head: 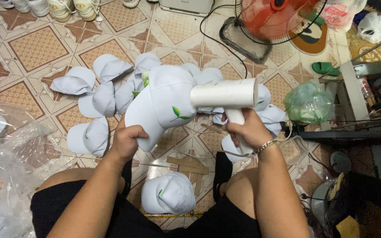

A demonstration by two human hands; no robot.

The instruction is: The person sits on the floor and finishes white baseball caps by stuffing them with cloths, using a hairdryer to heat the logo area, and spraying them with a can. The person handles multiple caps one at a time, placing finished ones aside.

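Above the tiled floor [36,48], between the person's knees, two hands work on a white cap with a handheld white steamer.

At the left edge lie crumpled clear plastic bags [5,145]; just beside them, a loose pile of white caps [100,94] spreads across the middle of the floor. The left hand [126,139] is clamped on the brim of the white cap [162,103], held up over the pile, its small green leaf mark facing the camera. The right hand [245,130], with a metal bracelet at the wrist, is closed around the grip of the steamer [225,94], whose barrel touches the cap's side. One more cap [168,194] rests on the floor between the legs. Toward the far right corner stand a red fan [278,17] and a green plastic bag [309,102].
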